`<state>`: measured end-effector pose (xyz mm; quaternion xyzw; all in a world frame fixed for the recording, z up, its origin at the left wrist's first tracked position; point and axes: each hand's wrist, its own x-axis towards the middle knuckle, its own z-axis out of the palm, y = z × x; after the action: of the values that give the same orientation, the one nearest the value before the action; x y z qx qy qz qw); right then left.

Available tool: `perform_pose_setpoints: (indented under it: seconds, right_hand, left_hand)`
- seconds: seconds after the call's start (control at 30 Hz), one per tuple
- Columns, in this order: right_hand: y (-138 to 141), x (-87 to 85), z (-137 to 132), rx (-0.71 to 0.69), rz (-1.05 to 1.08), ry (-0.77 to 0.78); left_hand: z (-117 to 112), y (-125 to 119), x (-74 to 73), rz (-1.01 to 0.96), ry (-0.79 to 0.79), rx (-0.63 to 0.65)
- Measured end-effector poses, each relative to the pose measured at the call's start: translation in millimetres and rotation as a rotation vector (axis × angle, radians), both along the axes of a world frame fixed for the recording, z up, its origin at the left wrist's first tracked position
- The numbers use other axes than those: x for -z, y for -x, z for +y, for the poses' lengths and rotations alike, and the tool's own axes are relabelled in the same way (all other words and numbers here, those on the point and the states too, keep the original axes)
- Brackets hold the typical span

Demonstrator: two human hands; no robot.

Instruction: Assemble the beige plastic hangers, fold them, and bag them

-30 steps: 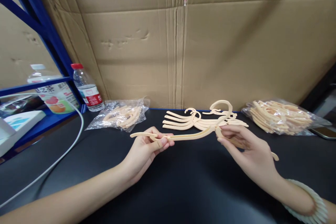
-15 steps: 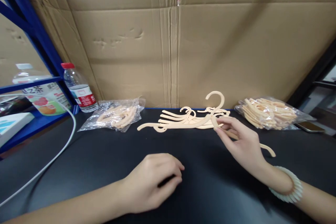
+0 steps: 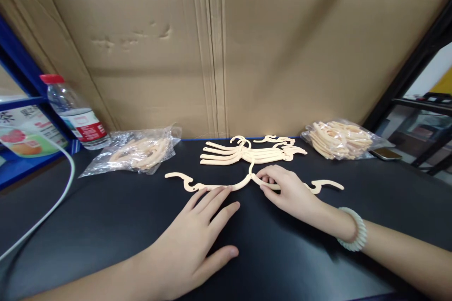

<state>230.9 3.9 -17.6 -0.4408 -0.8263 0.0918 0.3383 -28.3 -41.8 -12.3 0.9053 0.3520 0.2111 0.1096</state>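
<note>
Since before, hanger [image 3: 226, 185] is laid flat on black counter [image 3: 106, 216]; left hand [image 3: 197, 235] released flat, right hand [image 3: 286, 190] pressed open on it; cardboard wall [image 3: 226, 56] seen behind.

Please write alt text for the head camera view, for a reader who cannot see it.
Two bare hands rest on a cream plastic hanger lying flat on a black table: the left hand open by its left arm, the right hand at its centre. Behind lie a stack of hangers and two bagged bundles, before a cardboard wall.
</note>
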Motion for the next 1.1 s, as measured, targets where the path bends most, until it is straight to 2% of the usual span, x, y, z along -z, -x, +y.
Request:
perform_pose_setpoints:
  seconds: [0.23,0.37,0.5,0.67,0.9,1.1]
  right_hand:
    - [3.0,-1.7,-3.9,-0.027,-0.091,0.021]
    - [1.8,-1.2,-2.5,-0.021,-0.117,0.017]
    - [-0.1,-0.1,-0.3,-0.035,-0.094,0.007]
    - [-1.2,0.6,2.1,-0.039,-0.087,0.002]
    - [-5.1,2.9,10.1,0.006,-0.110,0.010]
    - [-10.2,3.4,13.4,-0.008,-0.133,0.013]
  left_hand:
    - [4.2,4.5,-6.2,0.081,0.026,0.068]
    - [2.3,2.6,-5.8,0.066,-0.007,-0.020]
    - [4.0,4.1,-3.3,0.092,0.017,0.023]
    - [10.7,7.2,-6.9,0.055,0.060,0.043]
    - [12.9,4.0,1.2,0.112,-0.121,-0.032]
    - [13.9,5.1,1.6,0.176,-0.165,-0.020]
